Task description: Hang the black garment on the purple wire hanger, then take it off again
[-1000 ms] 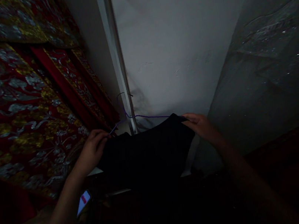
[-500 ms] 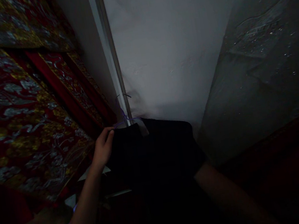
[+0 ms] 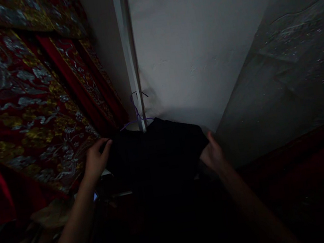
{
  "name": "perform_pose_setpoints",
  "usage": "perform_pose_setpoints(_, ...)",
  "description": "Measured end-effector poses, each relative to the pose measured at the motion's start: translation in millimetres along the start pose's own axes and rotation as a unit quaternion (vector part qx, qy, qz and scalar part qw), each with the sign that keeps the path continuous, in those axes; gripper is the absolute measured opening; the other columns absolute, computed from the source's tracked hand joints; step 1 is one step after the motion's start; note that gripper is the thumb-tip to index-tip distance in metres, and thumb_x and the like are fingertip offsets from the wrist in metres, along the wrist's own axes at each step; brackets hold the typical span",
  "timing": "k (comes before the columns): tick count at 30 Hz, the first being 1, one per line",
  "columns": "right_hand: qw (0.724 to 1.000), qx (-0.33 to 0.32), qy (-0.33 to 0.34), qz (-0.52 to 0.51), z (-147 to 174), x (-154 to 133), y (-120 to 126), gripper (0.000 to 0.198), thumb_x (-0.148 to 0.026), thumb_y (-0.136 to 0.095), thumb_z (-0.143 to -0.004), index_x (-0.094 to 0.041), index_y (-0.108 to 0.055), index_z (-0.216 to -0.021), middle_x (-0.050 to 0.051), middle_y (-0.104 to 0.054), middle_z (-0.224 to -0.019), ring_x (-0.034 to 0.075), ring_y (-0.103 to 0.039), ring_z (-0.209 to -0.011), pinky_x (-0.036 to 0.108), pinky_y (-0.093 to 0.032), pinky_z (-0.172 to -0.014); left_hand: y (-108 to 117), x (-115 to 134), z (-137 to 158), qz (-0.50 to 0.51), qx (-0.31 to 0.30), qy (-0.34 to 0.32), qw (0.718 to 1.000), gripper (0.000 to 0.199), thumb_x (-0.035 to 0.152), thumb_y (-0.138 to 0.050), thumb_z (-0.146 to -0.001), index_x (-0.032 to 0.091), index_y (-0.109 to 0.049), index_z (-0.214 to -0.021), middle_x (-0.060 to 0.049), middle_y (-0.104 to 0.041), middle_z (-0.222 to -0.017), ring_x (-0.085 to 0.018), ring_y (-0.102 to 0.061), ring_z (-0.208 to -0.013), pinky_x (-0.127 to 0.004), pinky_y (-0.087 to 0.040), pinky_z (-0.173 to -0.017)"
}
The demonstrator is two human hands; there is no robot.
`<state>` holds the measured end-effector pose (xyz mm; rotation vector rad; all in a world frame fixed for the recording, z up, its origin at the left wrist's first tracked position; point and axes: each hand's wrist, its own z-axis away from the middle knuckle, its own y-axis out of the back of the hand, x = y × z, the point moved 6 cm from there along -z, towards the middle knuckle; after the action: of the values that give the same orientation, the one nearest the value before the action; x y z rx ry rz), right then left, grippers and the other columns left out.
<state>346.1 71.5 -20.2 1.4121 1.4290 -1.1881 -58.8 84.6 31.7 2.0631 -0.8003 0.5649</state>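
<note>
A black short-sleeved shirt (image 3: 158, 158) hangs on a thin purple hanger (image 3: 138, 117), whose hook sits at a pale vertical strip (image 3: 130, 53) on the wall. My left hand (image 3: 98, 157) pinches the shirt at its left shoulder, thumb and forefinger closed on the cloth. At the right sleeve is my right hand (image 3: 213, 152), thumb up along the outer edge and the other fingers behind the cloth, gripping the sleeve. The lower part of the shirt fades into darkness.
To the left hangs a red cloth (image 3: 38, 87) with gold and silver embroidery. Behind the shirt stands a pale wall (image 3: 191, 32), with a grey, glittering sheet-like surface (image 3: 291, 69) at right. Dim clutter (image 3: 49, 219) lies at lower left, and dark red fabric (image 3: 306, 152) at lower right.
My left hand has moved from near the collar out to the left shoulder. My right hand has come out from inside the shirt to the right sleeve. The view has shifted slightly.
</note>
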Motion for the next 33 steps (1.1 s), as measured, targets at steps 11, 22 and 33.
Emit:
perform_pose_setpoints(11,0.996,-0.016,0.090,0.014,-2.8,-90.5,-56.4,0.047,-0.058,-0.058,-0.092,-0.024,-0.066,-0.123,0.010,-0.070,-0.120,0.029,-0.064,-0.119,0.043,-0.054,-0.099,11.0,37.7,-10.8,0.034,0.023,-0.027,0.999,0.043,0.051,-0.057,-0.092,0.016,-0.067,-0.114,-0.007,-0.073,-0.110,-0.025,-0.066,-0.104,-0.033,-0.048,-0.095)
perform_pose_setpoints(22,0.892,-0.367,0.060,0.258,66.2,-12.1,-107.6,0.090,-0.039,-0.082,-0.077,-0.023,-0.039,-0.154,0.017,-0.048,-0.152,0.030,-0.048,-0.139,0.049,-0.041,-0.114,-29.0,70.2,29.8,0.190,-0.123,-0.128,0.966,0.061,0.056,-0.027,-0.104,0.017,-0.072,-0.092,-0.011,-0.070,-0.098,-0.025,-0.064,-0.100,-0.038,-0.045,-0.095)
perform_pose_setpoints(33,0.842,-0.118,0.393,0.350,57.7,23.6,-123.9,0.097,-0.036,-0.070,-0.077,-0.022,-0.018,-0.157,0.017,-0.049,-0.137,0.035,-0.049,-0.127,0.053,-0.045,-0.105,-82.0,131.2,57.2,0.425,-0.270,-0.058,0.862,0.048,0.052,-0.073,-0.082,0.020,-0.072,-0.118,-0.012,-0.061,-0.138,-0.032,-0.052,-0.134,-0.044,-0.035,-0.116)
